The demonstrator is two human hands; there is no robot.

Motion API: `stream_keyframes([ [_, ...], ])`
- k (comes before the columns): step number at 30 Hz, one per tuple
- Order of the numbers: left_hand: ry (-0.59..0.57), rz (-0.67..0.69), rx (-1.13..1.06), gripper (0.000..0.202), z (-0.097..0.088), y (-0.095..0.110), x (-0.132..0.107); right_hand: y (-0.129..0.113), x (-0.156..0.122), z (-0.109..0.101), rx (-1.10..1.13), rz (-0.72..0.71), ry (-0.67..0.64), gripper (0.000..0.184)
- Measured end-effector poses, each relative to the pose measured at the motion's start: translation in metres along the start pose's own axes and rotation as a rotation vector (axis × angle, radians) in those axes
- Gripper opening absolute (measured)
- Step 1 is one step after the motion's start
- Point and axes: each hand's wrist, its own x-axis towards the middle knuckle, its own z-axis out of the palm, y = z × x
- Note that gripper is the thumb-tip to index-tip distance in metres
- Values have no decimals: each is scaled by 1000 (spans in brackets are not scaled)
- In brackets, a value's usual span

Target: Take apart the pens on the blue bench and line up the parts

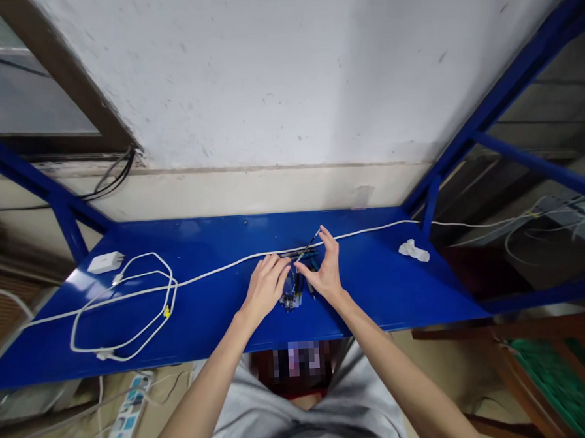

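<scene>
A slim dark pen (309,245) slants up between the thumb and forefinger of my right hand (328,272), which is closed on it with the fingertip at its upper end. My left hand (267,284) is beside it, fingers bent and together near the pen's lower end. What those fingers grip, if anything, is hidden. Below and between both hands, several pens (300,289) lie in a loose bunch on the blue table (215,236), along with a clear-looking item (289,284) whose kind I cannot make out. More dark pens lie behind my fingertips.
A long white cable (226,265) crosses the table behind my hands. To the left are a looped white cable (171,277) and a white charger (106,262); to the right, crumpled white tissue (414,250). Blue frame posts flank the table. A power strip (129,414) is on the floor.
</scene>
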Motion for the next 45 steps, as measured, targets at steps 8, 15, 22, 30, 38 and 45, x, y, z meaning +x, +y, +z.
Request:
stream_keyframes([
  [8, 63, 67, 52, 22, 9, -5, -11, 3, -2, -1, 11, -111, -107, 90],
  [15, 72, 166, -17, 26, 15, -11, -14, 5, 0, -2, 43, -125, -157, 88],
  [22, 38, 162, -2, 29, 19, -14, -13, 10, -6, 1, 84, -116, -215, 73],
  [30, 59, 124, -38, 21, 21, -12, -11, 10, -11, 6, 94, -151, -123, 60],
  [38, 151, 21, 8, 16, 16, -10, -10, 7, -16, 4, 169, -205, -85, 56],
  [45, 130, -40, -22, 20, 14, -13, -8, 10, -19, 5, 149, -206, -114, 43],
])
